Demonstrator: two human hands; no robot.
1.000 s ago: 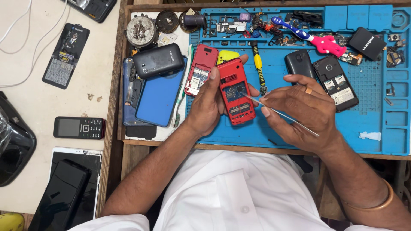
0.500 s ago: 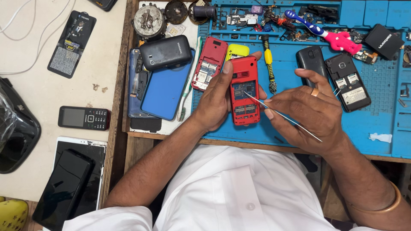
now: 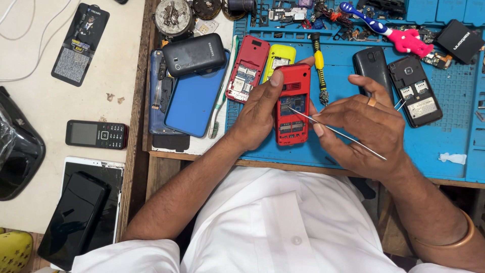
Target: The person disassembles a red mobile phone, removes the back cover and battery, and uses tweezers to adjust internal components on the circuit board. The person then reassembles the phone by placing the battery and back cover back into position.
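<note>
Red phone (image 3: 291,103) in left hand (image 3: 260,108); tweezers (image 3: 336,132) in right hand (image 3: 366,129)

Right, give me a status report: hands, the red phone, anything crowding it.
Left hand grips open red phone over blue mat. Right hand pinches thin metal tool, tip inside phone. Yellow-handled screwdriver close beside phone.

blue work mat (image 3: 444,136) under opened phones (image 3: 415,91), screwdriver (image 3: 319,66)

Left hand (image 3: 260,114) reached toward 1 o'clock, fingers curled in a grip, thumb extended. Right hand (image 3: 366,126) pointed toward 9 o'clock, fingertips pinched; both forearms bare, elbows bent.
</note>
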